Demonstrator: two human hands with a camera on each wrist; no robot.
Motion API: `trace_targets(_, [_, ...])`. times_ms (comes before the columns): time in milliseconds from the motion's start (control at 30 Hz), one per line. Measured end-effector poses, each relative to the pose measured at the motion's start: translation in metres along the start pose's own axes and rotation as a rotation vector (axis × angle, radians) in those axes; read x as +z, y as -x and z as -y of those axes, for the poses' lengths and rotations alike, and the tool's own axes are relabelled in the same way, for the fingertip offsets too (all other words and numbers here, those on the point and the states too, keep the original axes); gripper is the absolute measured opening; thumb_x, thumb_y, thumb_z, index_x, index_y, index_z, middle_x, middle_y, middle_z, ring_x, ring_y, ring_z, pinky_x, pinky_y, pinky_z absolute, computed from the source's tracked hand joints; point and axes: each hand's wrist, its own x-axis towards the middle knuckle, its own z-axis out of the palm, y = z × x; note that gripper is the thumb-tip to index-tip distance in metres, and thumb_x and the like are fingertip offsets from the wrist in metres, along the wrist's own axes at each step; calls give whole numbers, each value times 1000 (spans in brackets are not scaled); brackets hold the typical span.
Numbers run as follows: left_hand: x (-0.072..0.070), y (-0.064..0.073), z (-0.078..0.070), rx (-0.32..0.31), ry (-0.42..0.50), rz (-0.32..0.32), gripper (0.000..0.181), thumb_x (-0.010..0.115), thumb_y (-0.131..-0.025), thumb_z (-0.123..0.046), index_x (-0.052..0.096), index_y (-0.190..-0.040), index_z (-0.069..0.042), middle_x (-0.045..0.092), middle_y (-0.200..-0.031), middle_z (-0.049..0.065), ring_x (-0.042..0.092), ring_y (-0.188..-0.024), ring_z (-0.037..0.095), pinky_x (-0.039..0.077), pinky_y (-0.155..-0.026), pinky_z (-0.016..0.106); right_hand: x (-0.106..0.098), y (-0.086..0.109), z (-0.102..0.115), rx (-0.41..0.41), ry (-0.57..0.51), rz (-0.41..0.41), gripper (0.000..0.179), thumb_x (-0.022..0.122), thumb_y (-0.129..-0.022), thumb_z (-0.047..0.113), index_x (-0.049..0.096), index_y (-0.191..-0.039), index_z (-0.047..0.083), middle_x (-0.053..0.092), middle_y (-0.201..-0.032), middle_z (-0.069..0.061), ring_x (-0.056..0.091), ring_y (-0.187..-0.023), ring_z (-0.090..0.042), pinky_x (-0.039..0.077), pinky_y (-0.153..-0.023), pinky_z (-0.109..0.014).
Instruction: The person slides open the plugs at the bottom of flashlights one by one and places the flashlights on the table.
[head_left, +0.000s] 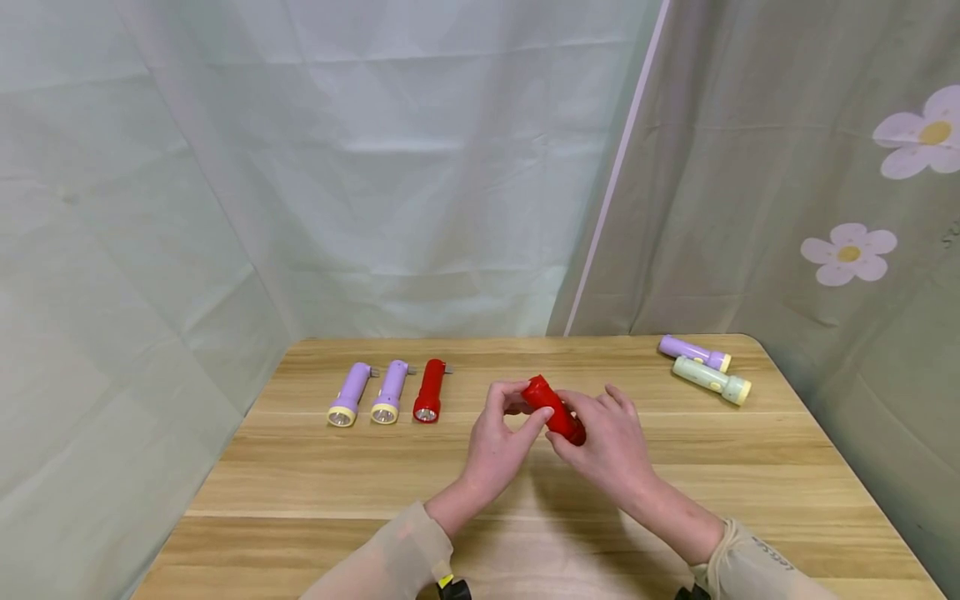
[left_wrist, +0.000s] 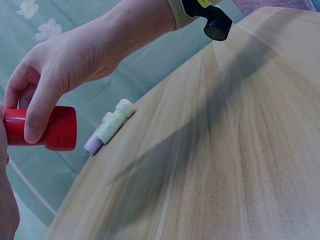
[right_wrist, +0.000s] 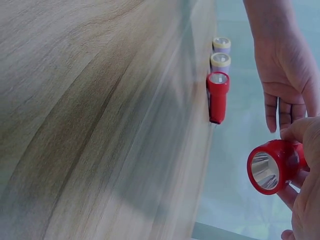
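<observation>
A red flashlight (head_left: 551, 406) is held tilted above the table between both hands. My left hand (head_left: 498, 442) pinches its upper, tail part, thumb on the near side. On the lower, lamp end, my right hand (head_left: 611, 442) grips with thumb and fingers. The right wrist view shows the round reflector of this red flashlight (right_wrist: 265, 171) facing the camera, with the left hand (right_wrist: 285, 60) behind it. In the left wrist view the right hand (left_wrist: 65, 70) has its thumb along the red barrel; only a sliver of the left hand (left_wrist: 7, 195) shows there.
Left on the wooden table (head_left: 337, 475) stand two purple flashlights (head_left: 352, 393) and another red flashlight (head_left: 431, 390) in a row, small metal prongs out near their tails. At the far right lie a purple flashlight (head_left: 693, 352) and a pale green flashlight (head_left: 708, 379). A curtain (head_left: 450, 167) hangs behind.
</observation>
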Motion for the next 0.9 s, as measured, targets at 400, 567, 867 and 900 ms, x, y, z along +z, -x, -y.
trace_targets(400, [-1, 0, -1, -22, 56, 13, 48, 72, -96, -39, 47, -134, -21, 64, -127, -4, 55, -126, 22, 50, -97, 53, 0, -2, 0, -17, 14, -8, 51, 90, -75, 22, 70, -120, 13, 74, -96, 3, 66, -84, -20, 31, -111, -60])
trace_targets(567, [-1, 0, -1, -40, 58, 14, 49, 72, -96, -41, 47, -133, -22, 63, -127, -5, 54, -126, 21, 51, -97, 51, 0, -2, 1, -24, 16, -9, 50, 90, -75, 22, 70, -120, 13, 74, -97, 3, 66, -84, -20, 31, -112, -59])
trace_targets(867, [-2, 0, -1, -43, 95, 16, 45, 73, -96, -37, 49, -130, -22, 64, -126, -6, 54, -127, 22, 50, -98, 53, 1, -1, 1, -41, 14, -18, 51, 91, -74, 21, 71, -120, 12, 74, -97, 3, 65, -82, -19, 31, -112, -59])
trace_targets(900, [-2, 0, -1, -47, 98, 15, 45, 74, -96, -36, 49, -130, -22, 64, -126, -6, 54, -127, 22, 49, -98, 54, 1, -1, 1, -44, 15, -19, 51, 91, -74, 20, 71, -120, 12, 74, -97, 2, 64, -82, -19, 31, -112, -59])
